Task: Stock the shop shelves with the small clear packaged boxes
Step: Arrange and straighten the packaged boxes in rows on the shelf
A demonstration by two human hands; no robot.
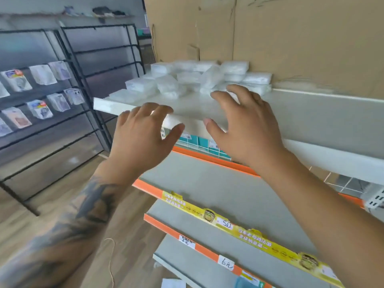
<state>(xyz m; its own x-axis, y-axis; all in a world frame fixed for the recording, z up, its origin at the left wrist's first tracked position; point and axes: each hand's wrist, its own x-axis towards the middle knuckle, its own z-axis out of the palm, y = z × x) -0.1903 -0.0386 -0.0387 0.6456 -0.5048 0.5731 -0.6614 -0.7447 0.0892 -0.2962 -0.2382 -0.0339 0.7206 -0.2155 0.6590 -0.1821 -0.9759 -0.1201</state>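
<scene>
Both empty hands, left hand (143, 140) and right hand (243, 125), spread at shelf edge (108, 106), boxes (195, 80) beyond.

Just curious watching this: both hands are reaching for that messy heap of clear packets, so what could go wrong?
The loose pile of small clear plastic boxes is stacked unevenly on the white top shelf; some lie near its left end, so a nudge might tip them off. Both the left hand and right hand are open and empty, and grabbing many slippery boxes could drop some.
</scene>
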